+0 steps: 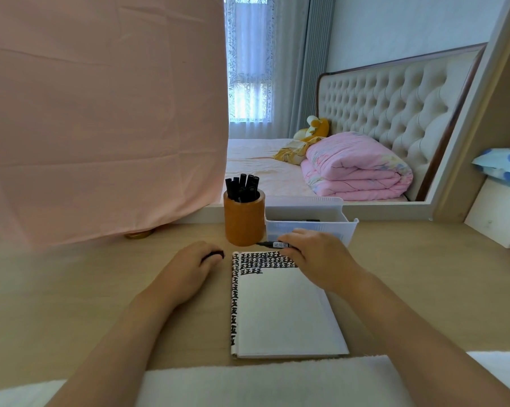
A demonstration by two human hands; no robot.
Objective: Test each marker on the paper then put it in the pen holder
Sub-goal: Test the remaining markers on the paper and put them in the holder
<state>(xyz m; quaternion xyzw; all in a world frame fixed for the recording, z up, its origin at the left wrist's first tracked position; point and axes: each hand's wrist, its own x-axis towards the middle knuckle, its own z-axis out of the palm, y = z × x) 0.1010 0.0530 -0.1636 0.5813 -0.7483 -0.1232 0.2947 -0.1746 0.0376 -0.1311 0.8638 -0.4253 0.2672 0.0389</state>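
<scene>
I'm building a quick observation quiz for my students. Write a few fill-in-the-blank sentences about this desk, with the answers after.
1. The markers standing in the pen holder are all ____ in colour.
2. The pen holder stands to the ____ of the white bin.
3. The right hand holds one ____ over the top of the paper.

Missing words: black; left; marker.
</scene>
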